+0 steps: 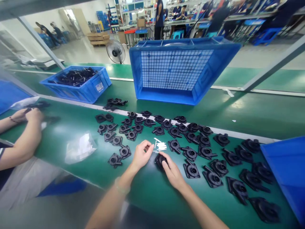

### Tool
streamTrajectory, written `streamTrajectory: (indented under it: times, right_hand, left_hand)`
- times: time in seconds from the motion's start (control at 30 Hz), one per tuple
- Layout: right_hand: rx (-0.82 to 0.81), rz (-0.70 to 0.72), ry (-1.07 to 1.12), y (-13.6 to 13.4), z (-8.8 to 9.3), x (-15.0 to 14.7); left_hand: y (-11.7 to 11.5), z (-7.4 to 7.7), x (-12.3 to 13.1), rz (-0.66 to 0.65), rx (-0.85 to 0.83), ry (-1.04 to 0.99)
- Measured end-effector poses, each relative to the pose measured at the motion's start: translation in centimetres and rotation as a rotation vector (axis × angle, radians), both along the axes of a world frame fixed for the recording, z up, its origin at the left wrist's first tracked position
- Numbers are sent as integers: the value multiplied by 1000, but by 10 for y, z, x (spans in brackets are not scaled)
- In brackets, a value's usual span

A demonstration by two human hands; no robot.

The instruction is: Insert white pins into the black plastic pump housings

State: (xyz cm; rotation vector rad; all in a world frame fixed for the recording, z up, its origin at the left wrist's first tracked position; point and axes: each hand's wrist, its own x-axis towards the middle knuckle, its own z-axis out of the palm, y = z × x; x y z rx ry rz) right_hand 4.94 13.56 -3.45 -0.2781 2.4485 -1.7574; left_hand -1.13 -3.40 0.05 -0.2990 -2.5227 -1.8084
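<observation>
My right hand (171,168) is closed around a black plastic pump housing (160,161), held low over the green bench. To its left, my left hand (143,154) has curled fingers, with thumb and forefinger close together beside a small pile of white pins (161,146). Whatever may be between those fingertips is too small to make out. Rows of similar black housings, one of them a flanged piece (191,169) with a side spout, lie to the right of my hands. More housings (124,152) spread out to the left and behind the pins.
A tilted blue crate (166,97) stands at the back, and a blue bin (91,92) of black parts sits back left. Another blue bin (286,165) borders the right side. A plastic bag (81,148) lies left, near a co-worker's hands (33,116).
</observation>
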Motion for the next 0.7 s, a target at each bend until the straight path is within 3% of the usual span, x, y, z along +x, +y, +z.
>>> streamTrajectory:
  times: [0.17, 0.33, 0.5, 0.67, 0.7]
  right_hand:
    - [-634, -83, -325, -7, -4, -1]
    - [-940, -208, -431, -14, -3, -4]
    - [-964, -247, -411, -16, -10, -6]
    - [-651, -201, -197, -11, -14, -5]
    - [-554, -167, -144, -6, -9, -8]
  left_hand:
    - [0, 6, 6, -165, 3, 12]
    - [3, 13, 14, -383, -96, 56]
    - [6, 13, 16, -396, -209, 82]
    - [16, 7, 30, -272, -254, 102]
    - [19, 5, 33, -158, -259, 115]
